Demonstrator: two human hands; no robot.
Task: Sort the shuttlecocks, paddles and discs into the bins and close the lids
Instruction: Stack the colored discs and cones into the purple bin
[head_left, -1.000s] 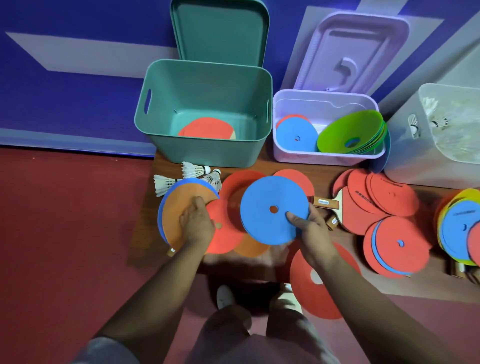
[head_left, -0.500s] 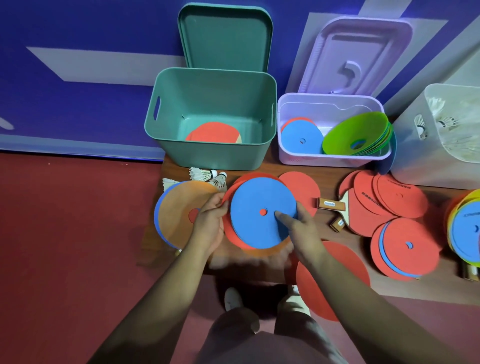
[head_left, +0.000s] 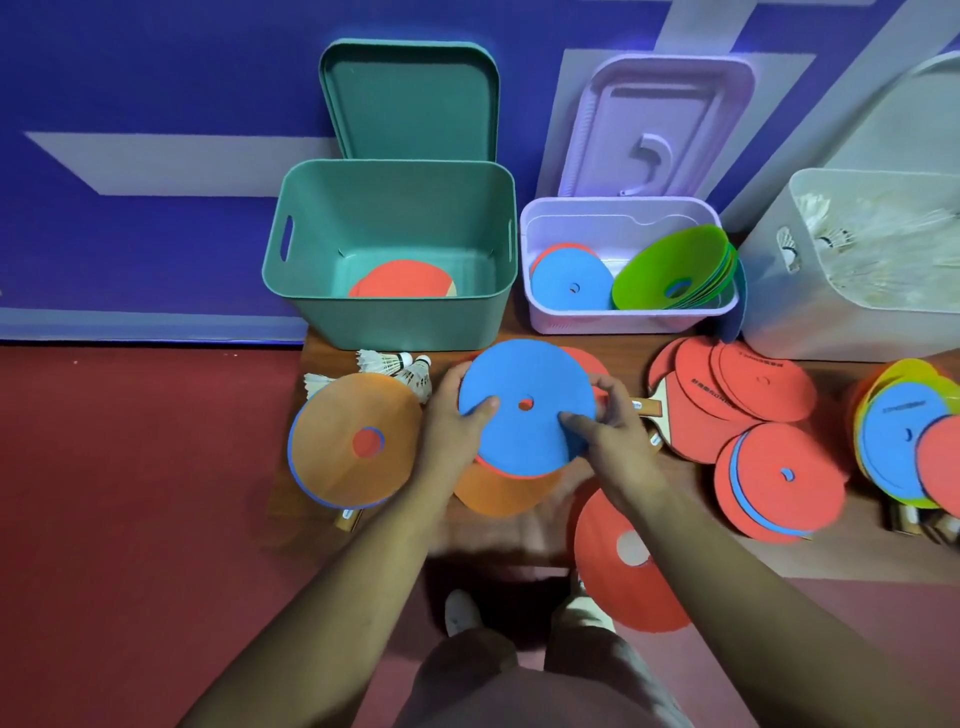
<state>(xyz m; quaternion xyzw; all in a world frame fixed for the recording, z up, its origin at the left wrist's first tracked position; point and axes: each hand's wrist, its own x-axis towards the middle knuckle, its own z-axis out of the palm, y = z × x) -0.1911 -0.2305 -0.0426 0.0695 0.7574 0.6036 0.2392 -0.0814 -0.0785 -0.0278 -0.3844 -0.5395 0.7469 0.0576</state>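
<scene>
Both hands hold a small stack of discs topped by a blue disc (head_left: 524, 379), just in front of the green bin (head_left: 317, 291). My left hand (head_left: 453, 421) grips its left edge, thumb on top. My right hand (head_left: 610, 431) grips its right edge. A red disc shows under the blue one. An orange disc over a blue one (head_left: 343, 447) lies to the left. Three shuttlecocks (head_left: 400, 366) lie behind it. A paddle (head_left: 670, 410) lies under red discs at the right. The green bin holds a red paddle (head_left: 402, 280).
The lilac bin (head_left: 623, 317) holds blue and green discs, its lid (head_left: 654, 124) leaning behind. A white bin (head_left: 779, 306) with shuttlecocks stands at the right. More red discs (head_left: 779, 478) and a mixed stack (head_left: 904, 436) cover the right. One red disc (head_left: 613, 587) overhangs the front edge.
The blue disc moved left onto other discs, my left hand left the orange disc and took the stack's left edge, and both hands raised the stack toward the bins.
</scene>
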